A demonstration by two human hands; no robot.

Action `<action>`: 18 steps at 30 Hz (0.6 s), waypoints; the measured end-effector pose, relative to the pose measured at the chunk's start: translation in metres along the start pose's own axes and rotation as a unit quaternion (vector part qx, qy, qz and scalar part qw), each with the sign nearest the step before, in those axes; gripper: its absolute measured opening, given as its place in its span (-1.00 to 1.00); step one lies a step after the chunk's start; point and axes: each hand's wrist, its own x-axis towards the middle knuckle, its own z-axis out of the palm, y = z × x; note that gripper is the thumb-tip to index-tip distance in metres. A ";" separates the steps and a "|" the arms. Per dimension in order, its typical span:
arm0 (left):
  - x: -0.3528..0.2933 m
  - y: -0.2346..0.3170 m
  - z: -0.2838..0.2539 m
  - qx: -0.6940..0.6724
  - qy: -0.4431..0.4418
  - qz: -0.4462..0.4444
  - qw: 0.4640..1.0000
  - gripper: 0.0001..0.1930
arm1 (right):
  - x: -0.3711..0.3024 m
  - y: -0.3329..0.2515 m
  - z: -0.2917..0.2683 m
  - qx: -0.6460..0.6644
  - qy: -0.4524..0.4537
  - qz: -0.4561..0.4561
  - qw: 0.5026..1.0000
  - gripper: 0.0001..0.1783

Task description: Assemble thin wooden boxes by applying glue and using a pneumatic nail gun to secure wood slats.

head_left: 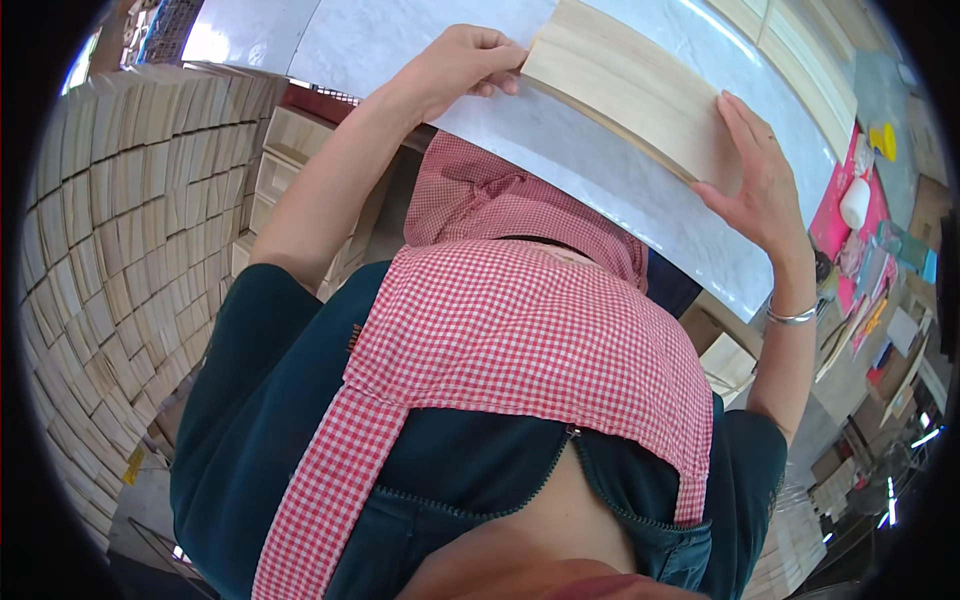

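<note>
A long pale wooden board (625,85) lies at a slant on the white marbled tabletop (480,125). My left hand (465,70) is at its left end, with fingers curled and the fingertips pinching the corner. Across the right end sits my right hand (755,165): its thumb presses at the near corner and its fingers reach along the end toward the far side. A thin edge of the board shows along its near side. Its underside is hidden.
Tall stacks of wooden pieces (130,200) rise at my left, beside open wooden boxes (285,155). More pale boards (800,60) lie along the table's far right. Beyond the right edge are a white roll (855,203), a yellow object (883,140) and pink material (832,225).
</note>
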 end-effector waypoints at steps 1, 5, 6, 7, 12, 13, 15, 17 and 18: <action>0.010 -0.001 -0.005 0.002 -0.039 -0.015 0.999 -0.83 | 0.000 0.000 0.000 0.004 -0.001 0.006 1.000 0.06; 0.023 -0.002 -0.006 0.123 -0.108 0.010 0.986 -0.86 | 0.001 0.000 0.000 0.013 -0.003 0.017 1.000 0.05; 0.023 0.003 0.000 0.241 -0.096 0.063 0.964 -0.86 | 0.001 0.000 0.000 0.014 0.000 0.015 1.000 0.05; 0.023 0.007 0.004 0.355 -0.082 0.115 0.924 -0.87 | 0.001 0.001 0.001 0.015 0.003 0.013 1.000 0.05; 0.030 0.012 -0.001 0.433 -0.103 0.117 0.888 -0.82 | 0.001 0.001 0.002 0.020 0.010 0.011 1.000 0.05; 0.030 0.014 -0.002 0.423 -0.115 0.101 0.893 -0.79 | 0.001 0.001 0.002 0.021 0.012 0.011 1.000 0.05; 0.031 0.024 0.006 0.375 -0.093 0.112 0.916 -0.78 | -0.002 -0.001 -0.001 0.016 0.013 0.016 1.000 0.05; 0.030 0.038 0.014 0.280 -0.047 0.121 0.951 -0.77 | -0.003 -0.004 0.000 0.019 0.011 0.022 1.000 0.05; 0.031 0.042 0.016 0.230 -0.026 0.125 0.965 -0.76 | -0.001 -0.004 0.001 0.020 0.010 0.025 0.999 0.06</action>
